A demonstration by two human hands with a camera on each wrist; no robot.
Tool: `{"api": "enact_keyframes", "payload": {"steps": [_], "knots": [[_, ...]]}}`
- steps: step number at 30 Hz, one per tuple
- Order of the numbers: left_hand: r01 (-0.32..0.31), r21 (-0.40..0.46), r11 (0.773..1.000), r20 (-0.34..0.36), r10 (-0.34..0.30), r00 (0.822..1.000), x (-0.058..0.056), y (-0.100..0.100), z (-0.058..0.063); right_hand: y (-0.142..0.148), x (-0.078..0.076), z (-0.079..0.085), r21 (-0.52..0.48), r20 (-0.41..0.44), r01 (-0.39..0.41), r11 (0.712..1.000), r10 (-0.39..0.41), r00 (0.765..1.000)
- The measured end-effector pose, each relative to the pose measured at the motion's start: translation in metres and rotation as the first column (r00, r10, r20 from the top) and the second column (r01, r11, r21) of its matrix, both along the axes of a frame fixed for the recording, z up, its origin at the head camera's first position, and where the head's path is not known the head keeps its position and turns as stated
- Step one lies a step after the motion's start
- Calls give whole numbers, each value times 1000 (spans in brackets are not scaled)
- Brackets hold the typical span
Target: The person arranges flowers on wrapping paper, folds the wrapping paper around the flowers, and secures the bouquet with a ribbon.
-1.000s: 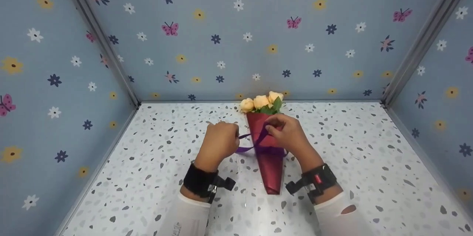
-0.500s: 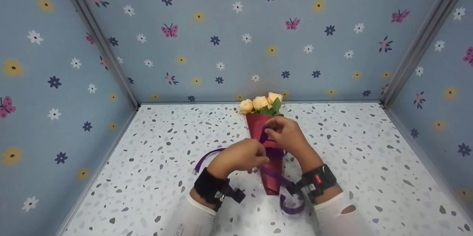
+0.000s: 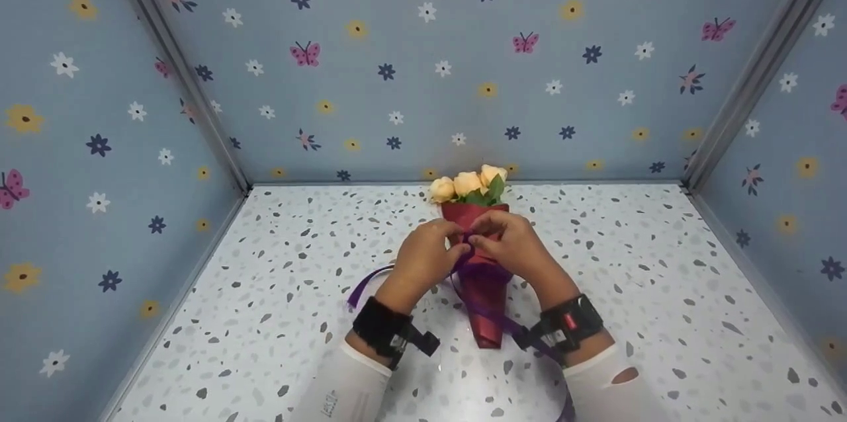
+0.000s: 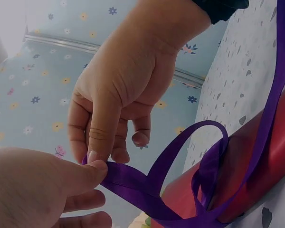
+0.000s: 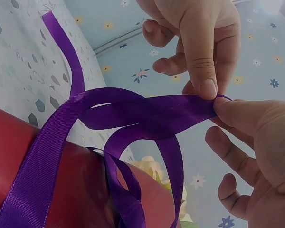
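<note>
A bouquet of pale yellow roses [image 3: 468, 182] in a red wrapper [image 3: 488, 333] lies on the speckled tabletop. Purple ribbon [image 5: 33, 171] goes round the wrapper and forms loops above it. Over the bouquet my left hand [image 3: 427, 256] and right hand [image 3: 519, 247] meet fingertip to fingertip. Both pinch the same folded length of ribbon between thumb and forefinger, as the right wrist view shows. The other fingers of each hand are loosely bent. One ribbon tail [image 3: 362, 288] lies to the left; another runs down past my right wrist.
Blue panels with a flower and butterfly print [image 3: 423, 65] enclose the speckled tabletop [image 3: 298, 256] at the back and on both sides. Grey metal strips run along the corners. Each wrist wears a black strap with a small camera.
My left hand let go of the ribbon tail on the left, crossed low over the wrapper, then rose to meet my right hand. The other tail now trails toward the lower right.
</note>
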State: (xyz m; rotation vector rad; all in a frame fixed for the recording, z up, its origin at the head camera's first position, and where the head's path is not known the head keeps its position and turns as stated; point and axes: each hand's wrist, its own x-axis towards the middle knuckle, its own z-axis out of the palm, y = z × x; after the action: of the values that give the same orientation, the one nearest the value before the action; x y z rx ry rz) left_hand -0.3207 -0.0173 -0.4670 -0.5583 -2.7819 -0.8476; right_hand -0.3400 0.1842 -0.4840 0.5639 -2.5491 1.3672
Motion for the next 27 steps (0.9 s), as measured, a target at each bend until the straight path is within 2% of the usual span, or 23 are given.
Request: {"api": "enact_keyframes", "payload": {"steps": [7,15,23,27], "knots": [[-13,35,999,-34,14,999,-2,2,-3,0,2,2,9,-9,-6,1000,6,1000],[-14,112,994,-18,16,1000,-3,1,-3,0,2,3,-1,3,-29,1000,29,1000],[-13,118,993,-50,19,999,-2,0,-3,2,2,3,-15,11,-60,998,61,998],[-13,133,991,-22,16,1000,-2,1,-2,9,5,8,54,89,-53,997,48,995]]}}
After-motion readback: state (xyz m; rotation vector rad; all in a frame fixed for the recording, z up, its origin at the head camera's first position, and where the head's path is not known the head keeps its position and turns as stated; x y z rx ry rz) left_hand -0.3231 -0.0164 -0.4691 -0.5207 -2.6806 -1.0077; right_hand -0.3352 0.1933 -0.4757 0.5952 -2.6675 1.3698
